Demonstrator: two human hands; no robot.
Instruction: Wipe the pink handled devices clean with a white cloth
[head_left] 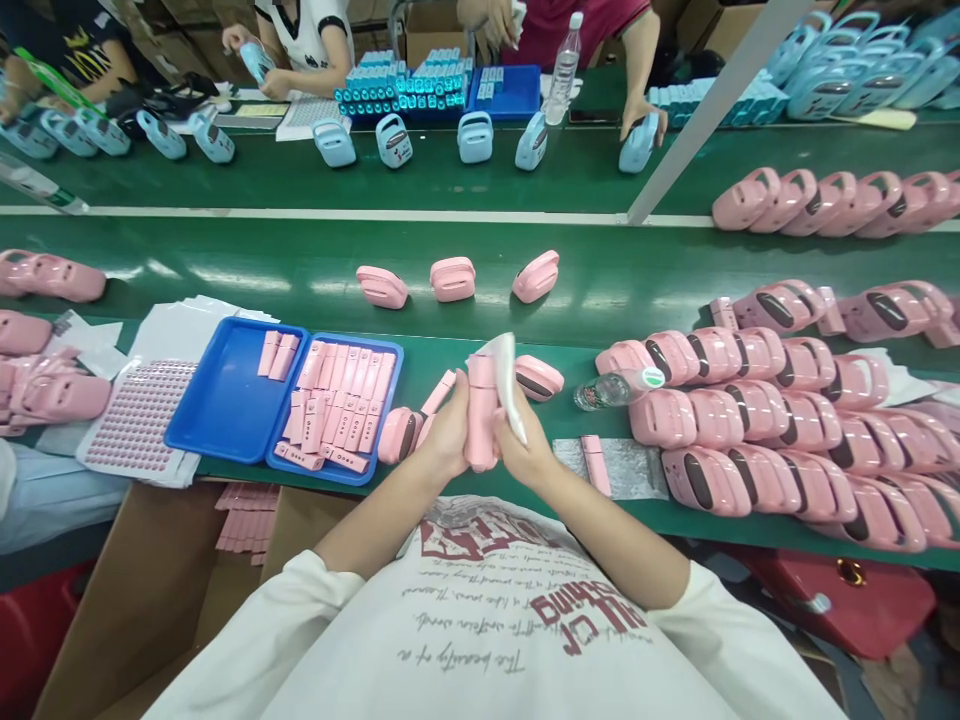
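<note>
My left hand (pixel 448 432) is closed around a pink plastic housing (pixel 481 412), held upright in front of my chest. In my right hand (pixel 526 452) is a folded white cloth (pixel 505 375), which lies against the right side of that housing. My right fingertips also seem to touch the housing. Just left of my left hand, a pink housing with a dark panel (pixel 399 434) rests on the bench beside a slim pink strip (pixel 439 391). Another pink housing (pixel 539 378) lies behind my right hand.
Blue trays (pixel 217 400) with small pink parts stand left. Rows of pink housings (pixel 720 415), a clear bottle (pixel 604 391) and a loose pink part (pixel 596 464) on plastic wrap are right. Pink pieces sit on the green belt (pixel 300 265). Co-workers handle light-blue units (pixel 333 142) opposite.
</note>
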